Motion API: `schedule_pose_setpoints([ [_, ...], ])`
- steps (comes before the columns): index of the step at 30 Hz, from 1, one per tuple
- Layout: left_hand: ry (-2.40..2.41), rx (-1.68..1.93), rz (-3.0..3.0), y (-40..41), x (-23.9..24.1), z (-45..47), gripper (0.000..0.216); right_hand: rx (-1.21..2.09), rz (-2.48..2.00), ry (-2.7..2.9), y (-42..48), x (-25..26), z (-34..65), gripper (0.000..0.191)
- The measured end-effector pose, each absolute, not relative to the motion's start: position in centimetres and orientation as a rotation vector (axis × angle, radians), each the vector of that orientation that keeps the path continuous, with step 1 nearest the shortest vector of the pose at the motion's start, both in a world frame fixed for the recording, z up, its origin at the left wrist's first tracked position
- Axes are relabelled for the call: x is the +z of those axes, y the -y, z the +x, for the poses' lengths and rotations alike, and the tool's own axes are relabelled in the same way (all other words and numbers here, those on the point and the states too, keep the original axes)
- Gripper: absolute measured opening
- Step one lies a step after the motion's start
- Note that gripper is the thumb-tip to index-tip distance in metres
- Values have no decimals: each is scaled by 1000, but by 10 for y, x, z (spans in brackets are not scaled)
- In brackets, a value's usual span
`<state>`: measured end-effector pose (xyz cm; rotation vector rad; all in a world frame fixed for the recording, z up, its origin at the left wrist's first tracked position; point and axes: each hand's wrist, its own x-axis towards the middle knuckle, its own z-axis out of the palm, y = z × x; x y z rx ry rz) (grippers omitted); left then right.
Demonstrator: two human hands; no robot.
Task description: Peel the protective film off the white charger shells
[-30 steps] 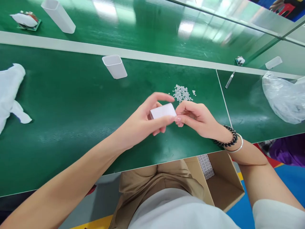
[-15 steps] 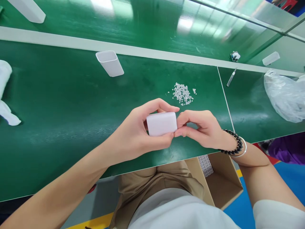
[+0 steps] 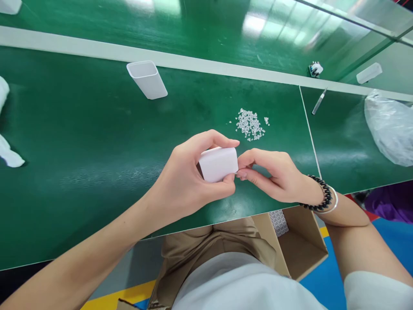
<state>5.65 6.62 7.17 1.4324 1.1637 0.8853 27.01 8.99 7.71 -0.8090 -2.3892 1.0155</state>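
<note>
A white plastic housing [image 3: 218,165] with rounded edges is gripped between the thumb and fingers of my left hand [image 3: 196,172]. Against its right end, the thumb and fingertips of my right hand [image 3: 271,174] are pinched together; whatever they hold is too small to make out. Beyond my hands lies a loose pile of small clear pieces [image 3: 250,124] on the green table [image 3: 97,129]. Farther left stands another white housing, an open-ended sleeve [image 3: 148,80], tilted in the view with its opening toward the back.
Tweezers [image 3: 319,101] lie at the right, close to a clear plastic bag [image 3: 389,129]. A small electronic part [image 3: 315,69] and a white piece [image 3: 369,73] rest on the back ledge. White cloth-like items [image 3: 9,153] are at the left edge. Below the table is an open cardboard box [image 3: 305,245].
The housing has tilted slightly in my left hand, showing more of its upper side. My right fingertips have shifted a little at its end. The whole view has moved slightly.
</note>
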Motion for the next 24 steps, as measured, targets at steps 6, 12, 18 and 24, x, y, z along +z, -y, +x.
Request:
schedule_pose_setpoints([
  [6,-1156,901,1446,-63,69,57,34,990,-777,2409,-91,76,271,8],
  [12,-1172,848,1325,-66,71,57,33,1020,-794,2379,-92,78,271,9],
  [18,-1101,834,1252,-67,71,58,34,1109,-807,2332,-92,79,270,10],
  [24,-1036,816,1276,-67,69,56,37,1204,-777,2282,-93,78,270,9],
])
